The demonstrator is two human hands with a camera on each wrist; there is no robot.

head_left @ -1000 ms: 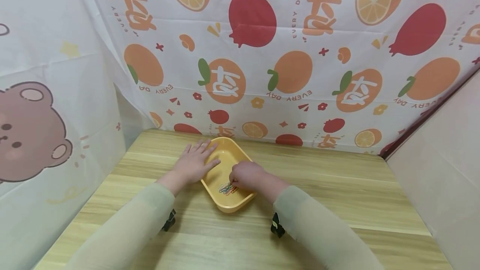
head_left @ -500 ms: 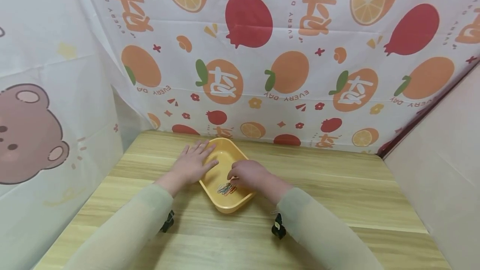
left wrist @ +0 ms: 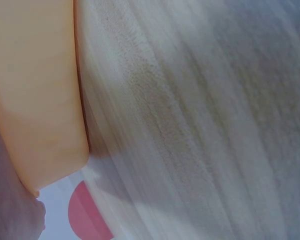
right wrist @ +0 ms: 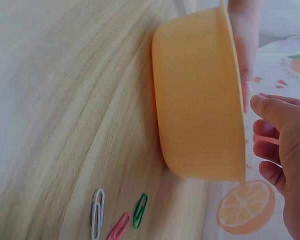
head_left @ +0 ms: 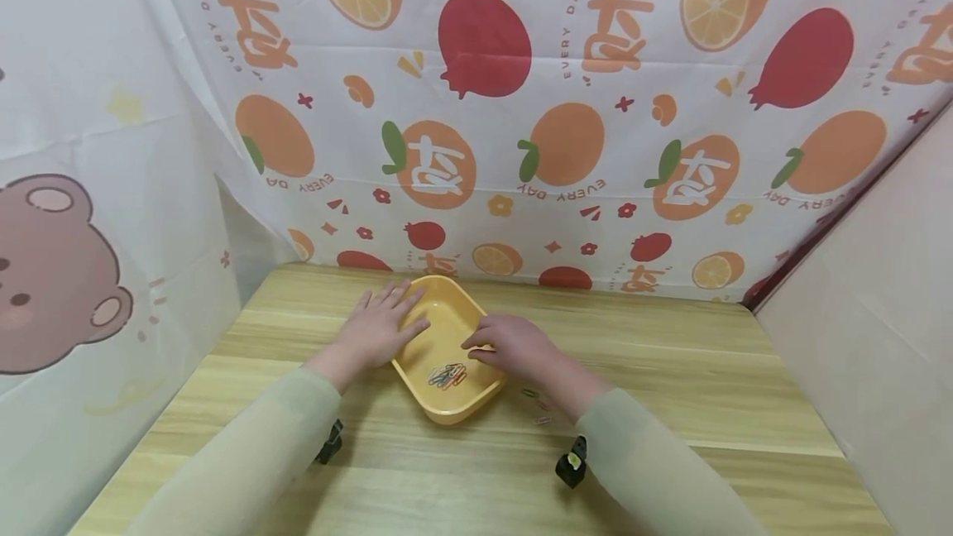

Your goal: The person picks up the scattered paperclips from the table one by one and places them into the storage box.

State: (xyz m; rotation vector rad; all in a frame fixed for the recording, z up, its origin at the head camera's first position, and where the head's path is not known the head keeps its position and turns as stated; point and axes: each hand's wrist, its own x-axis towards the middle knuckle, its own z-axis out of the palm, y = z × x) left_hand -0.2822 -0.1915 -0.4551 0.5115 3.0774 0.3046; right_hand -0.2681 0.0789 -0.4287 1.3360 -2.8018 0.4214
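Observation:
A yellow plastic tray [head_left: 444,417] sits at an angle on the table, with a small heap of colored paper clips [head_left: 447,375] at its near end. My left hand [head_left: 372,329] rests over the tray's left rim, fingers spread and straight. Above the right rim is my right hand [head_left: 514,346], its fingers loosely bent with a gap between thumb and index; I see nothing held. In the right wrist view a white paper clip [right wrist: 97,215], a pink paper clip [right wrist: 120,227] and a green paper clip [right wrist: 140,211] lie on the table outside the tray.
The wooden table [head_left: 655,404] extends to both sides and toward me. A fruit-print cloth [head_left: 566,213] hangs behind the tray. A cloth with a bear print [head_left: 55,271] covers the left side, and a pale panel [head_left: 871,313] stands at the right.
My right hand has loosened its fingers and drawn back from the clip heap toward the right rim. Clips on the table beside the tray have come into sight. The left hand stays on the tray.

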